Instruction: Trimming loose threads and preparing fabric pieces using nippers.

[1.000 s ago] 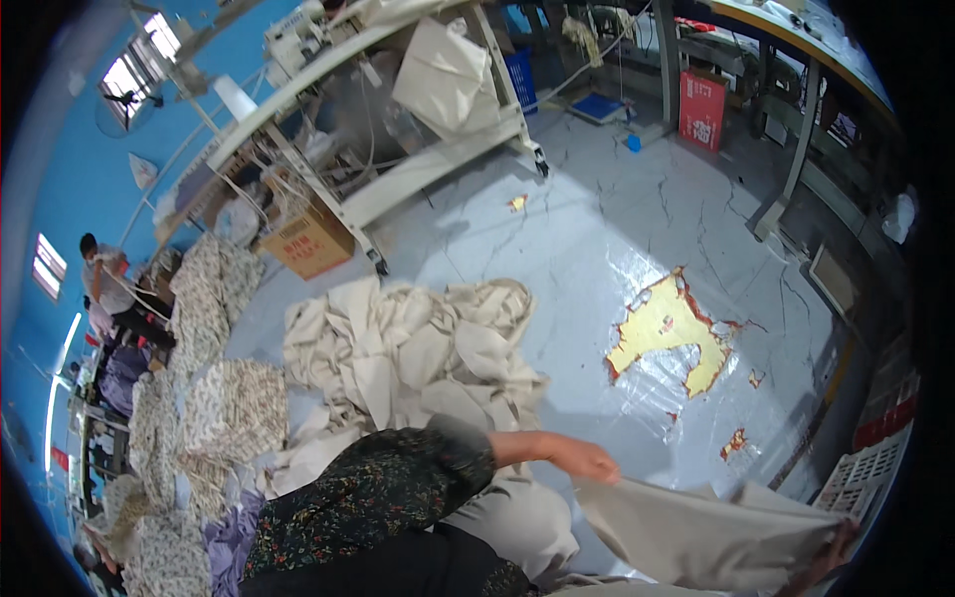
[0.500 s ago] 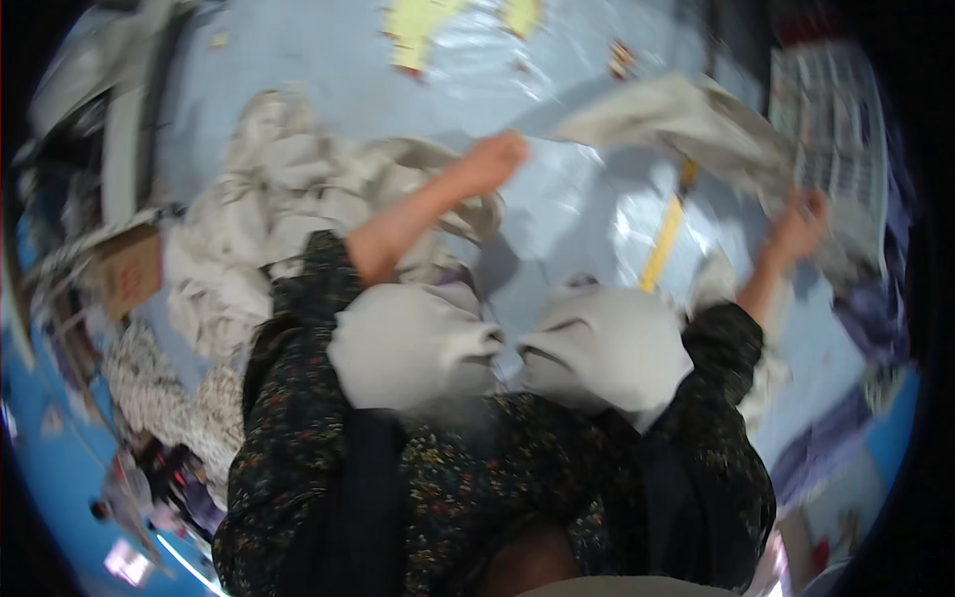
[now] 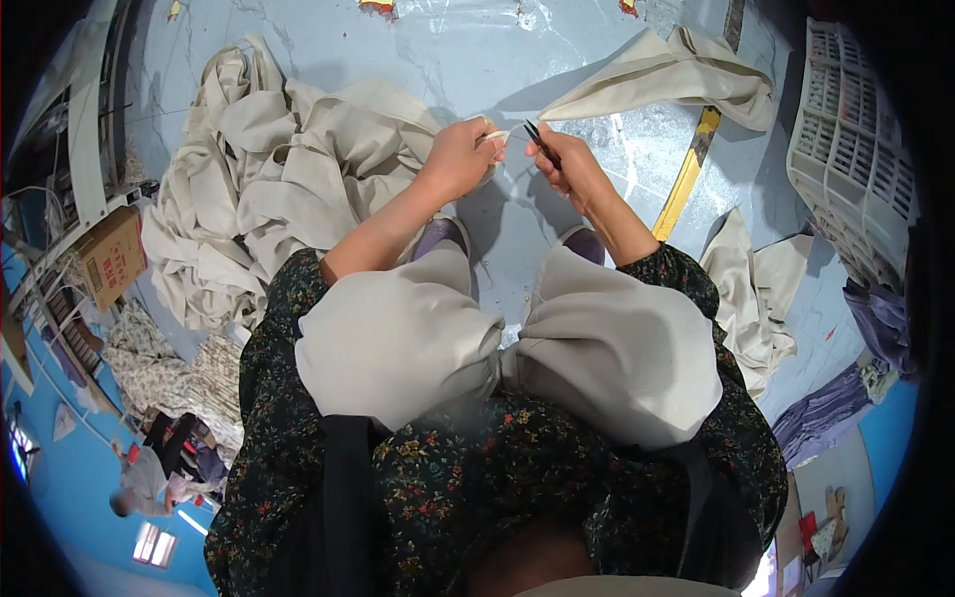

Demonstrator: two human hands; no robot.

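My left hand point(image 3: 460, 159) pinches a small edge of cream cloth point(image 3: 495, 134), from which a thin thread seems to stretch toward my right hand. Black thread snips point(image 3: 533, 131) are in my right hand point(image 3: 572, 167), their points close to that thread. Both hands meet in front of my knees, above the floor. Left of them spreads a large crumpled heap of cream fabric point(image 3: 269, 169), reaching under my left forearm. Beyond my right hand, a separate folded cream cloth piece point(image 3: 662, 80) lies on the floor.
A white slatted plastic crate point(image 3: 851, 139) stands at the right, with purple cloth point(image 3: 826, 413) below it. More cream pieces point(image 3: 756, 298) lie beside my right knee. Yellow tape point(image 3: 686, 174) crosses the floor. A cardboard box point(image 3: 111, 259) and patterned fabric point(image 3: 159, 363) are at the left.
My right hand has come from the far right, near the loose cream piece, to beside my left hand. That piece now rests on the floor. My left hand has shifted slightly left.
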